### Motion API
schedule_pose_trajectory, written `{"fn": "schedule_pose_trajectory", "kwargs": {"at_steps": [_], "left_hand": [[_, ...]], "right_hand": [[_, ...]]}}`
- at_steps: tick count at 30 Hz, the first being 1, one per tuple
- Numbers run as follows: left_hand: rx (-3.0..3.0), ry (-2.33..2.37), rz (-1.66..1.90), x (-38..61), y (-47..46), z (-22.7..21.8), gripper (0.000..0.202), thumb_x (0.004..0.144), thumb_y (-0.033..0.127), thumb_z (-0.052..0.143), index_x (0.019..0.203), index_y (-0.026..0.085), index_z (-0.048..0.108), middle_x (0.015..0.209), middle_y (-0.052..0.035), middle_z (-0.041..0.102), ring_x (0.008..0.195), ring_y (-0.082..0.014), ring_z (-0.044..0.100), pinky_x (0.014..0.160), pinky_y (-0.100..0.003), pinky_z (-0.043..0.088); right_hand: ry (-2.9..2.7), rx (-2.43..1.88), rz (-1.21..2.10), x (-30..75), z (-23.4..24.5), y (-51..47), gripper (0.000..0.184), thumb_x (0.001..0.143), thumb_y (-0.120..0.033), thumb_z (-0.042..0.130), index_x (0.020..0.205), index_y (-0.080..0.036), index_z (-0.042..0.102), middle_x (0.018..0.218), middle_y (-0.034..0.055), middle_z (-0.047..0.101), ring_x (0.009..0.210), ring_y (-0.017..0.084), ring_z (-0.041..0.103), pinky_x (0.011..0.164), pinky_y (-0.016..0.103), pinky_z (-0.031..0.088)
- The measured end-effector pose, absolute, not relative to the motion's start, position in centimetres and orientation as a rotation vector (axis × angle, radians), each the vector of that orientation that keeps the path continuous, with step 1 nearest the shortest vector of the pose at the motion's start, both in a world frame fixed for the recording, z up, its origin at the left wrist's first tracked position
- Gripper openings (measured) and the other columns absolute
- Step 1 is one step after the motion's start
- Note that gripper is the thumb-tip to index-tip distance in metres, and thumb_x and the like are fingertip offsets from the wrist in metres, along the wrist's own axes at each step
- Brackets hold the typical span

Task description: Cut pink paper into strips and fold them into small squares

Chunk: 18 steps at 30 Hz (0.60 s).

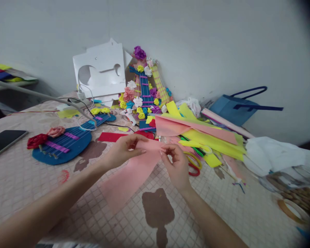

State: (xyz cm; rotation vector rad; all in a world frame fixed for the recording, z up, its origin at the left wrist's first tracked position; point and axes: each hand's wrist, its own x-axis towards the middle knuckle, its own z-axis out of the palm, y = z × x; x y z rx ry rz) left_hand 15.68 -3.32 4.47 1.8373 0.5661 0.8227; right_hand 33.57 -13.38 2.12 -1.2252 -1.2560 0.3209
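Both my hands hold a long pink felt strip [129,175] above the patterned table cover. My left hand [125,148] pinches its far end with fingers closed. A little to the right, my right hand [176,164] grips the strip's edge with curled fingers. The strip runs down toward me and rests on the table. Scissors with yellow and red handles [195,164] lie just right of my right hand.
A blue felt guitar with red and pink roses [63,141] lies at left, near a dark tablet [2,141]. Behind stand a felt tower with paper flowers [144,88], a white cardboard piece [100,70], yellow and pink sheets [209,134], a blue bag [234,106] and white cloth [274,155].
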Motion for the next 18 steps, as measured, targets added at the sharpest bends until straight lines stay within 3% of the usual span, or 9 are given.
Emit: {"fn": "schedule_pose_trajectory", "kwargs": {"at_steps": [3,8,18], "left_hand": [[1.887,0.638,0.854,15.7,-3.6,4.4,0.026,0.077,0.03,0.067,0.1,0.016,0.063,0.091,-0.0064,0.064,0.077,-0.0147,0.057,0.07,-0.027,0.046],[1.892,0.646,0.893,16.0,-4.3,5.2,0.023,0.078,0.027,0.065,0.097,0.016,0.064,0.094,-0.0073,0.066,0.08,-0.016,0.06,0.071,-0.027,0.046],[1.928,0.664,0.909,15.6,-4.5,5.1,0.027,0.078,0.027,0.065,0.102,0.016,0.062,0.09,-0.0059,0.064,0.073,-0.0139,0.057,0.067,-0.026,0.046]], "right_hand": [[-1.279,-1.232,0.315,33.5,2.1,-13.5,0.009,0.082,-0.02,0.059,0.091,-0.023,0.059,0.087,0.0026,0.06,0.08,0.017,0.057,0.073,0.031,0.046],[-1.278,-1.262,0.273,33.3,2.1,-13.6,0.032,0.077,-0.02,0.066,0.106,-0.024,0.054,0.092,0.0028,0.059,0.082,0.017,0.057,0.073,0.031,0.047],[-1.399,-1.305,0.014,33.3,3.0,-13.9,0.008,0.083,-0.018,0.058,0.087,-0.024,0.06,0.079,0.0007,0.062,0.073,0.016,0.057,0.067,0.031,0.045]]}}
